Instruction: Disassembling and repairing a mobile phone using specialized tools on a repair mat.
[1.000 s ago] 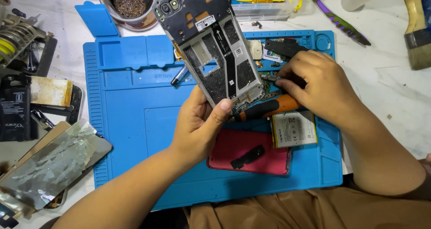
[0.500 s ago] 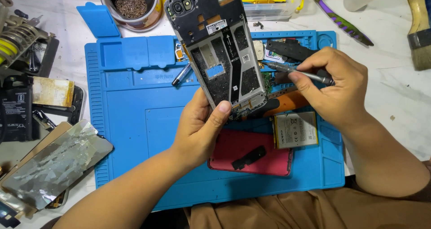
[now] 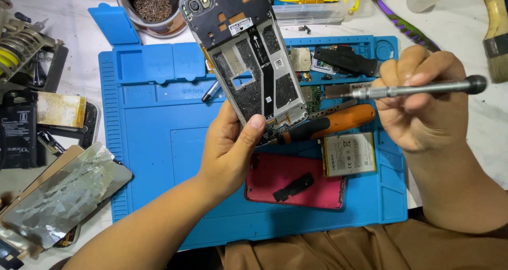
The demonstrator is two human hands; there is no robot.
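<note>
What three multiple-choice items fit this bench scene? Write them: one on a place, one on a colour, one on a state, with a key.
1. Where does the red back cover lie?
A. on the blue mat
B. in the metal cup
C. on the paintbrush

2. What colour is the handle of the screwdriver lying on the mat?
A. green
B. orange
C. white

3. How is the opened phone frame held?
A. flat on the mat
B. lifted off the mat in the left hand
C. clamped in a vice

Key: 1 A, the cover rests on the mat below the phone; 2 B, orange grip with a black collar; 3 B, the left hand holds it up, while the right hand holds a slim metal screwdriver.
</note>
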